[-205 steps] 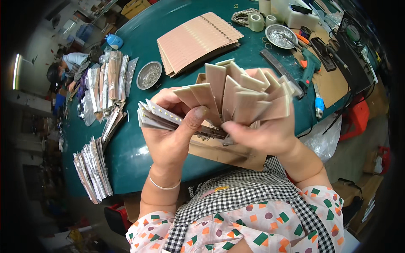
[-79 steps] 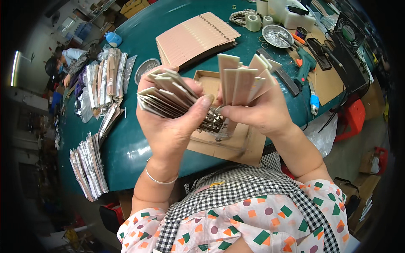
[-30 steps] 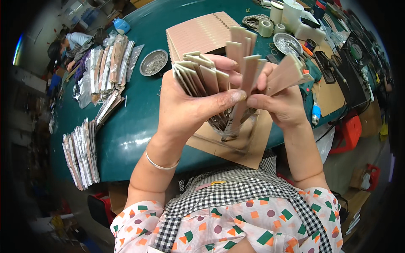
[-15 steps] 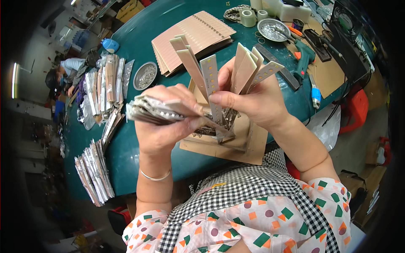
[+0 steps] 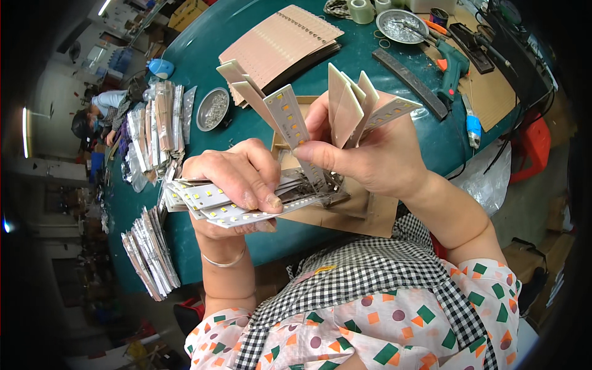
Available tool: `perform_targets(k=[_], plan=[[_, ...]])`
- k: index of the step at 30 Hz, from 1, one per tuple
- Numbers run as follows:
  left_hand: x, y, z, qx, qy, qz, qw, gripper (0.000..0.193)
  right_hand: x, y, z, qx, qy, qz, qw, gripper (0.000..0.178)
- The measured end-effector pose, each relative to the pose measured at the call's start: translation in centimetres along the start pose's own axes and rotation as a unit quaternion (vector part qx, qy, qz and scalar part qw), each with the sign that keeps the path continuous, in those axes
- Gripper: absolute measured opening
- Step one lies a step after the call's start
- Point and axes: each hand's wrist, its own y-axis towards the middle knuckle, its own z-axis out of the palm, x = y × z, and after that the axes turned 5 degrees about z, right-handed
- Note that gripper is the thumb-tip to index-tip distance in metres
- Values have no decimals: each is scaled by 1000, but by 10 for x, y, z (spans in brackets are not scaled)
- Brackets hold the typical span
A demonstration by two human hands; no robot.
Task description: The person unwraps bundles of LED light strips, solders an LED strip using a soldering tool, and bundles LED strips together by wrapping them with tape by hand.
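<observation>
Strips (image 5: 285, 111) fanned out above cardboard (image 5: 379, 219) at the tabletop's (image 5: 216, 37) near edge, the left hand (image 5: 237, 174) closed over a flat sheaf, the right hand (image 5: 385, 157) gripping a raised bunch. The strips' lower ends blurred into a dark tangle. The hands hid part of the cardboard; the upper edge cropped a tape roll (image 5: 362, 16).

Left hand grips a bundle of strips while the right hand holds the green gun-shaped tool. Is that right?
Not quite: in the head view, the right hand holds strips, not the green gun-shaped tool, which lies beyond it, to its right. The left hand does grip a bundle of strips.
</observation>
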Motion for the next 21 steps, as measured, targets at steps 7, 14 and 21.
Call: perform_targets(k=[7,14,21], plan=[[0,-1,2,-16,16,6,1000,25,-1,0,0,42,70,13,997,15],[-7,-3,15,1,52,10,999,25,-10,1,-28,224,125,-76,964,15],[-19,-4,11,78,34,-46,995,15,2,-9,-24,217,224,8,950,14]])
